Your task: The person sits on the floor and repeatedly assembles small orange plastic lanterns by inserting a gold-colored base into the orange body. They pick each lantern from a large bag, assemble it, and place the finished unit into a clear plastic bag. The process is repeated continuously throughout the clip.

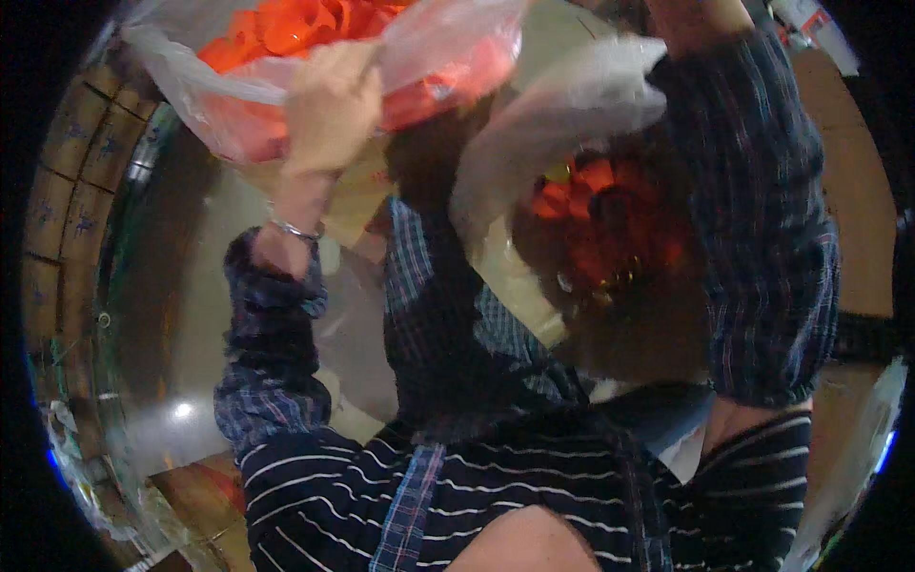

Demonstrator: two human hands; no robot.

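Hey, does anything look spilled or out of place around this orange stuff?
Possibly: a second orange heap sits at right, outside the plastic bag the left hand grips. It could look spilled, but it's too dark to tell whether something holds it.

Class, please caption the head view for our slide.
The left hand grips a translucent bag of orange pieces; the right hand is out of frame.

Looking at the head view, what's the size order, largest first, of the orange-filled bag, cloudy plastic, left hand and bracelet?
1. Orange-filled bag, partly out of frame
2. Cloudy plastic
3. Left hand
4. Bracelet
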